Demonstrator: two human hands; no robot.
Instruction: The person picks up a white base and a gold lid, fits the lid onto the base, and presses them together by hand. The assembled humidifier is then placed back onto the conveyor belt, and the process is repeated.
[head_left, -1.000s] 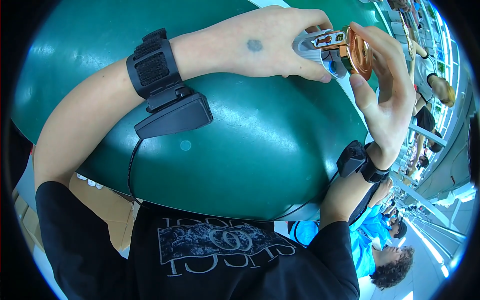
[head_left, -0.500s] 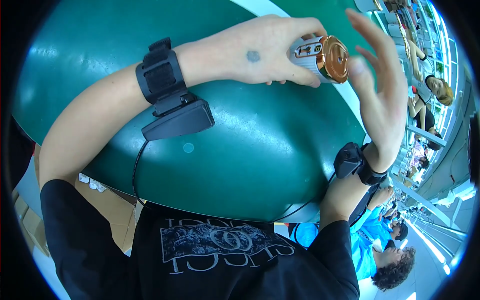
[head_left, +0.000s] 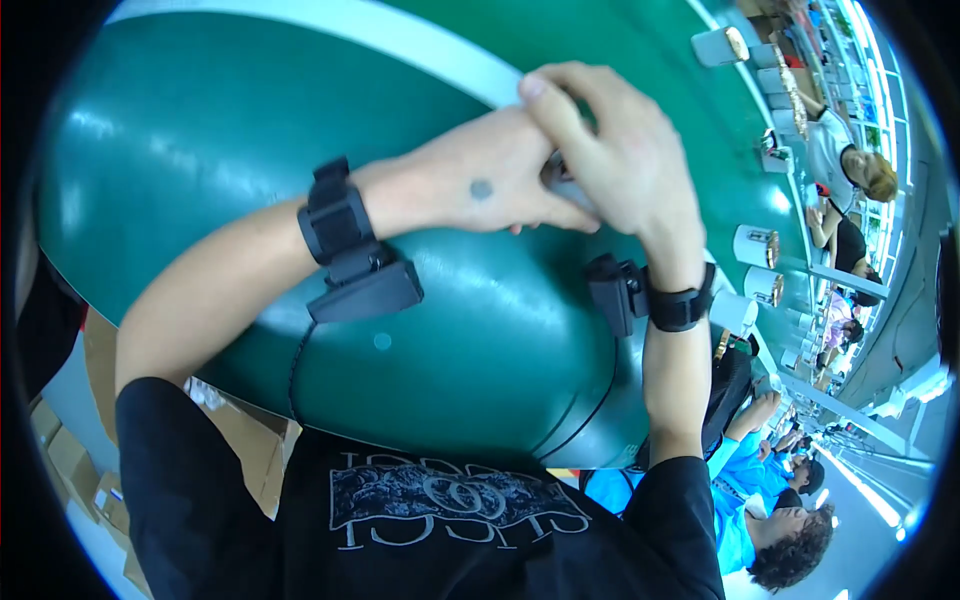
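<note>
My left hand [head_left: 505, 180] grips a small ribbed white jar [head_left: 564, 182] above the green table, its thumb along the near side. Only a sliver of the jar shows between my hands. My right hand [head_left: 630, 150] is bent over the jar's end where the copper-coloured lid was visible before, its thumb reaching across toward the knuckles of my left hand. The lid is hidden beneath the right palm, and most of the right fingers' grip is covered too.
The green tabletop [head_left: 480, 340] curves around in front of me, with a white strip [head_left: 330, 25] along its far side. Similar white jars with copper lids [head_left: 755, 245] stand at the right. Cabled black devices are strapped to both wrists. Cardboard boxes [head_left: 245, 440] lie low left; people sit at right.
My right hand has come from open beside the jar to over its lid end, covering it. My left hand with the jar has shifted left and nearer to me. Jars at the right have come into view.
</note>
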